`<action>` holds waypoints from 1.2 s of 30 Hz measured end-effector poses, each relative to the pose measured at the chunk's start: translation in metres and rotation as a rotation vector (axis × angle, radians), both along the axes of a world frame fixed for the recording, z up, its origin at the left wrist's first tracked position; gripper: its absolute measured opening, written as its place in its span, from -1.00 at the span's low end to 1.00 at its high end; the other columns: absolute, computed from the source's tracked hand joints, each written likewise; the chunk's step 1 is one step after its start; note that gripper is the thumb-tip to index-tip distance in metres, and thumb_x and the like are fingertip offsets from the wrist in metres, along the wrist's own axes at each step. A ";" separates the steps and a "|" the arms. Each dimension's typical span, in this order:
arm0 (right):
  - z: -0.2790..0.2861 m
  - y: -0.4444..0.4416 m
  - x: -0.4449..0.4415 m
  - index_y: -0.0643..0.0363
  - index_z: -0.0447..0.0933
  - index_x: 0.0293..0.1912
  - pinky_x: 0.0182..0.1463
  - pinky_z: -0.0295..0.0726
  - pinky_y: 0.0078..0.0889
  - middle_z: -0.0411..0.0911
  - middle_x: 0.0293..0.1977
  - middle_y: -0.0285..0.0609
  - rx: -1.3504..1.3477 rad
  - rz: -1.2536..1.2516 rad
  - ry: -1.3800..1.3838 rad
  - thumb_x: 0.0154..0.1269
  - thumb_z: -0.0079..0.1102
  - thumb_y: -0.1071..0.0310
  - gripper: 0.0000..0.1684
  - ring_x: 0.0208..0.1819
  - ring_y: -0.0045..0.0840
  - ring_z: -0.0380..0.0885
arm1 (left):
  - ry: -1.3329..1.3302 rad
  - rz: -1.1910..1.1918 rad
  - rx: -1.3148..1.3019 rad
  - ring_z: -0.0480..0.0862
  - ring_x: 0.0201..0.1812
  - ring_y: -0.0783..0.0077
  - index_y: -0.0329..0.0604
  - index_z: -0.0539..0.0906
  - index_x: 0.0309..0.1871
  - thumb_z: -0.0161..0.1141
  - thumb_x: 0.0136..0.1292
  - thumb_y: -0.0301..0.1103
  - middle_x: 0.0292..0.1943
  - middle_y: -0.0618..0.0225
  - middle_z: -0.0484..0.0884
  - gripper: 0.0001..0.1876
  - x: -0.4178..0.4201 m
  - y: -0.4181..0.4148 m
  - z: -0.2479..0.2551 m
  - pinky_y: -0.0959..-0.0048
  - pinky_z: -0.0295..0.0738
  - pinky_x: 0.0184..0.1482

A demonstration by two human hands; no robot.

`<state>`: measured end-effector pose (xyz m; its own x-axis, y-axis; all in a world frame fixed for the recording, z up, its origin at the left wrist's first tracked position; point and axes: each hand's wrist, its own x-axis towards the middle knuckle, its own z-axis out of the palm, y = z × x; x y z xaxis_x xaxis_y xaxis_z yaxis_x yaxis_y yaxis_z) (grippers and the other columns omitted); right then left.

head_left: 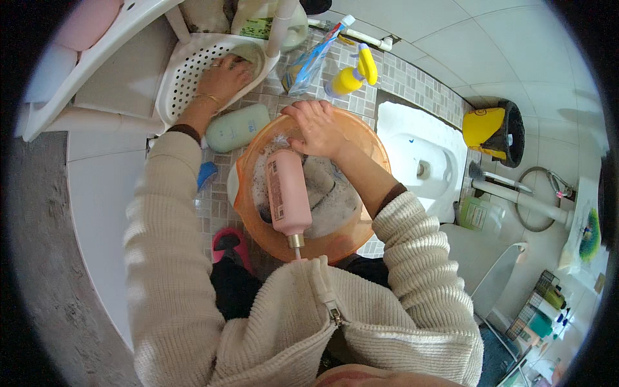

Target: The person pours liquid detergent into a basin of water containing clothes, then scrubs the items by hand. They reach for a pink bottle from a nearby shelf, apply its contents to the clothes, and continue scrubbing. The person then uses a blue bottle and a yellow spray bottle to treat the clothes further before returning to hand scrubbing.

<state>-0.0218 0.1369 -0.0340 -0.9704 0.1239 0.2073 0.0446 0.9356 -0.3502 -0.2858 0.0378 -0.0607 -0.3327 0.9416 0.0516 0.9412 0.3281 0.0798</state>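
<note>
My left hand (223,80) reaches into a white perforated shelf tray (184,72) at the upper left; its fingertips are partly hidden, and I cannot tell if they grip anything. On the far rim of an orange plastic basin (375,135) rests my right hand (316,126), fingers over the edge. Inside the basin are sudsy water and soaking grey cloth (321,179). A pink pump bottle (290,193) lies across the basin, its pump towards me. Beside the basin, a pale green bottle (239,126) lies below the shelf tray.
Past the basin stand a yellow spray bottle (350,80) and a blue plastic pouch (309,65). To the right are a white squat toilet (411,155), a bin with a yellow and black liner (493,133) and a brush (498,178). A pink slipper (229,237) is near the basin.
</note>
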 end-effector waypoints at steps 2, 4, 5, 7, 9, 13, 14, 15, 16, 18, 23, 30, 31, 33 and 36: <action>-0.002 0.003 0.004 -0.02 0.31 0.14 0.09 0.17 -0.15 0.35 -0.04 -0.19 -0.008 -0.015 -0.014 -0.21 0.32 0.10 -0.19 0.04 -0.31 0.30 | 0.010 0.116 -0.226 0.43 0.14 0.12 0.19 0.50 0.15 -0.08 0.35 -0.07 0.18 0.34 0.37 -0.64 -0.010 0.005 0.021 0.10 0.43 0.08; 0.001 -0.001 -0.001 -0.02 0.33 0.13 0.08 0.17 -0.15 0.35 -0.04 -0.19 -0.012 -0.005 -0.007 -0.22 0.32 0.09 -0.19 0.05 -0.32 0.30 | 0.166 0.369 -0.473 0.47 0.16 0.17 0.16 0.56 0.10 -0.12 0.35 -0.07 0.16 0.27 0.48 -0.64 -0.054 -0.001 0.012 0.16 0.45 0.10; -0.001 0.002 0.003 -0.02 0.33 0.12 0.09 0.17 -0.14 0.34 -0.04 -0.20 -0.007 -0.019 -0.030 -0.22 0.32 0.08 -0.19 0.05 -0.32 0.29 | 0.042 0.457 -0.552 0.53 0.12 0.20 0.10 0.61 0.04 -0.13 0.35 -0.11 0.10 0.25 0.55 -0.65 -0.063 0.001 0.018 0.17 0.48 0.06; -0.002 0.001 0.000 -0.02 0.34 0.12 0.11 0.17 -0.13 0.34 -0.03 -0.21 -0.019 -0.018 -0.047 -0.23 0.33 0.06 -0.19 0.05 -0.32 0.29 | -0.132 0.665 -0.189 0.57 0.09 0.14 0.04 0.56 0.09 -0.13 0.32 -0.11 0.07 0.24 0.58 -0.62 -0.085 -0.016 0.004 0.19 0.45 0.10; -0.004 0.001 -0.001 -0.03 0.34 0.12 0.12 0.16 -0.12 0.34 -0.04 -0.21 0.006 -0.024 -0.015 -0.24 0.33 0.04 -0.18 0.05 -0.32 0.29 | -0.257 0.852 0.143 0.57 0.08 0.09 0.02 0.52 0.12 -0.12 0.30 -0.10 0.05 0.19 0.59 -0.59 -0.083 -0.014 -0.014 0.19 0.44 0.11; -0.004 -0.002 -0.001 -0.03 0.34 0.12 0.15 0.15 -0.09 0.34 -0.05 -0.20 0.037 -0.052 -0.005 -0.26 0.34 0.02 -0.16 0.03 -0.33 0.31 | -0.343 0.633 0.261 0.45 0.17 0.00 0.03 0.42 0.19 0.00 0.24 -0.12 0.20 0.13 0.41 -0.55 -0.038 0.031 -0.035 0.17 0.43 0.12; -0.006 0.002 0.002 -0.03 0.34 0.11 0.14 0.16 -0.10 0.35 -0.05 -0.21 0.047 -0.058 -0.003 -0.27 0.35 0.02 -0.16 0.02 -0.33 0.31 | -0.298 0.558 0.119 0.43 0.17 0.00 0.06 0.41 0.21 0.05 0.22 -0.15 0.20 0.14 0.39 -0.54 -0.003 0.045 -0.011 0.17 0.42 0.13; -0.007 0.002 0.002 -0.03 0.34 0.11 0.13 0.16 -0.10 0.35 -0.06 -0.21 0.052 -0.055 0.008 -0.28 0.35 0.02 -0.16 0.02 -0.34 0.32 | -0.229 0.441 0.139 0.43 0.15 0.00 0.10 0.43 0.20 0.08 0.20 -0.21 0.16 0.16 0.40 -0.55 0.020 0.049 -0.004 0.17 0.40 0.14; -0.007 0.000 0.001 -0.03 0.34 0.11 0.12 0.17 -0.10 0.36 -0.06 -0.21 0.053 -0.052 0.019 -0.28 0.36 0.03 -0.15 0.01 -0.34 0.32 | -0.160 0.324 0.153 0.43 0.13 0.00 0.15 0.45 0.19 0.11 0.18 -0.27 0.13 0.18 0.42 -0.55 0.032 0.048 -0.005 0.17 0.39 0.16; -0.007 0.000 -0.002 -0.02 0.34 0.11 0.10 0.18 -0.12 0.37 -0.07 -0.21 0.052 -0.033 0.047 -0.29 0.36 0.05 -0.15 0.01 -0.34 0.33 | -0.204 0.243 0.127 0.41 0.16 0.04 0.19 0.47 0.17 0.10 0.17 -0.32 0.13 0.20 0.41 -0.56 0.030 0.042 -0.003 0.21 0.38 0.17; -0.002 -0.001 -0.001 -0.01 0.36 0.10 0.08 0.20 -0.16 0.39 -0.09 -0.21 0.027 -0.025 0.080 -0.29 0.36 0.09 -0.17 -0.03 -0.34 0.35 | -0.447 -0.170 -0.222 0.45 0.11 0.10 0.04 0.65 -0.10 0.17 -0.02 -0.52 0.08 0.19 0.44 -0.64 -0.011 0.010 0.027 0.28 0.34 0.20; -0.003 0.000 -0.001 -0.03 0.36 0.11 0.09 0.19 -0.16 0.37 -0.07 -0.20 0.018 -0.029 0.027 -0.26 0.35 0.10 -0.19 -0.01 -0.35 0.33 | -0.316 0.213 -0.979 0.66 -0.18 0.13 0.03 0.75 -0.27 0.15 0.01 -0.55 -0.24 0.15 0.70 -0.73 -0.080 -0.042 0.039 0.29 0.55 -0.03; -0.004 0.000 -0.002 -0.03 0.36 0.11 0.09 0.19 -0.16 0.36 -0.07 -0.20 0.018 -0.029 0.017 -0.25 0.35 0.10 -0.19 -0.01 -0.35 0.32 | -0.241 0.179 -0.957 0.61 -0.10 0.13 0.02 0.73 -0.26 0.15 -0.02 -0.55 -0.15 0.18 0.64 -0.73 -0.076 -0.042 0.035 0.30 0.49 0.04; -0.003 -0.001 -0.002 -0.03 0.36 0.11 0.09 0.19 -0.16 0.36 -0.07 -0.19 0.023 -0.033 0.016 -0.24 0.34 0.09 -0.20 0.00 -0.35 0.32 | -0.096 0.110 -0.913 0.51 0.06 0.13 0.01 0.69 -0.24 0.16 -0.07 -0.55 0.02 0.23 0.53 -0.71 -0.060 -0.039 0.026 0.32 0.38 0.18; 0.000 -0.001 -0.003 -0.03 0.35 0.10 0.08 0.19 -0.16 0.35 -0.08 -0.19 0.048 -0.034 0.016 -0.24 0.33 0.09 -0.22 0.00 -0.34 0.32 | -0.346 0.024 -0.420 0.52 0.04 0.11 0.04 0.62 -0.06 0.09 0.00 -0.55 0.01 0.21 0.53 -0.61 -0.035 -0.028 0.033 0.27 0.42 0.11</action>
<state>-0.0244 0.1359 -0.0344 -0.9623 0.1461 0.2294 0.0712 0.9495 -0.3057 -0.3207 0.0100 -0.0273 -0.2853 0.8495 -0.4439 0.8749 0.4199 0.2412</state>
